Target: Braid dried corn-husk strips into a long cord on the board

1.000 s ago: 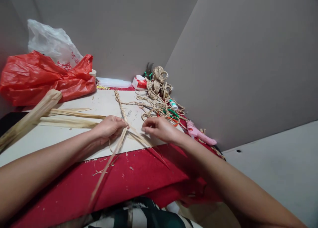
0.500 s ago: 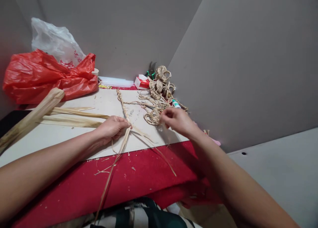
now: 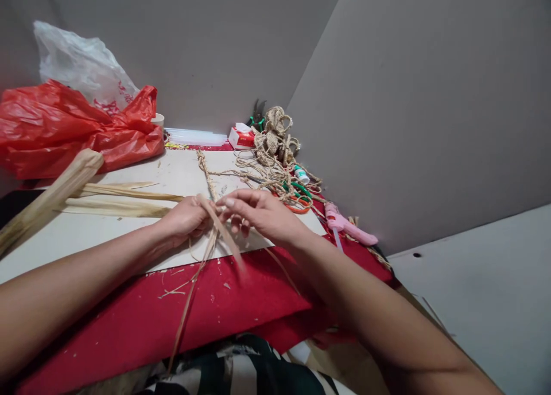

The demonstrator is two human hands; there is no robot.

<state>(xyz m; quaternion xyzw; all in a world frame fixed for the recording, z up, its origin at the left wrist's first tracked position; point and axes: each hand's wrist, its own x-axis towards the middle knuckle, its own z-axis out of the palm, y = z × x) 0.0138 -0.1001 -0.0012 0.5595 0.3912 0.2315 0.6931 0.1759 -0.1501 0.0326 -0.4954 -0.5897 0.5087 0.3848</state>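
A braided straw cord point(image 3: 206, 173) runs down the white board point(image 3: 178, 166) to my left hand point(image 3: 189, 217), whose fingers are closed on its lower end. Loose straw strands point(image 3: 189, 303) hang from there over the red cloth towards my lap. One pale strip point(image 3: 224, 234), blurred at its lower tip, slants down across the front of my left fingertips. Close beside it, my right hand point(image 3: 258, 214) reaches in from the right with its fingers bent and apart, the fingertips next to the strands. Wide dry husk strips point(image 3: 116, 207) lie left of my left hand.
Red point(image 3: 77, 128) and clear plastic bags point(image 3: 81, 59) stand at the back left. Behind the board are a small red box point(image 3: 241, 136), green-handled cutters point(image 3: 257, 116) and coiled straw cord point(image 3: 275, 136). A pink glue gun point(image 3: 348, 225) lies at the right edge.
My right hand has moved left from the coiled cord to my left fingertips. A pale strip now crosses in front of them. The view has shifted slightly, and the glue gun shows more fully.
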